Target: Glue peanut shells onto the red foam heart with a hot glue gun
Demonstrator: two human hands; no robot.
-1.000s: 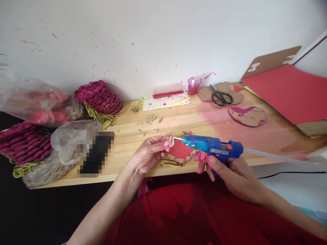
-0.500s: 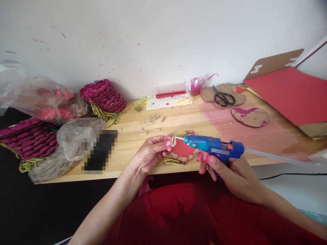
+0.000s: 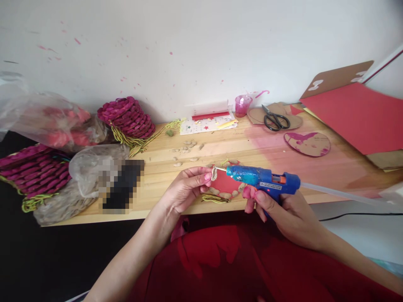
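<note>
A glue gun [image 3: 252,176] pointed left at a pale shell [image 3: 214,174].
As I watched, the left hand [image 3: 185,188] pinched the shell over the red piece's [image 3: 224,185] left side; the right hand [image 3: 280,214] gripped the gun. Gluing seemed under way; the next move looked to call for fingertips [image 3: 207,177] clear of the nozzle [image 3: 221,169].

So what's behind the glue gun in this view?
Part of a red piece edged with peanuts, on the table. The gun, in the right hand, hides some of the piece's upper right; whether peanuts lie there can't be seen.
</note>
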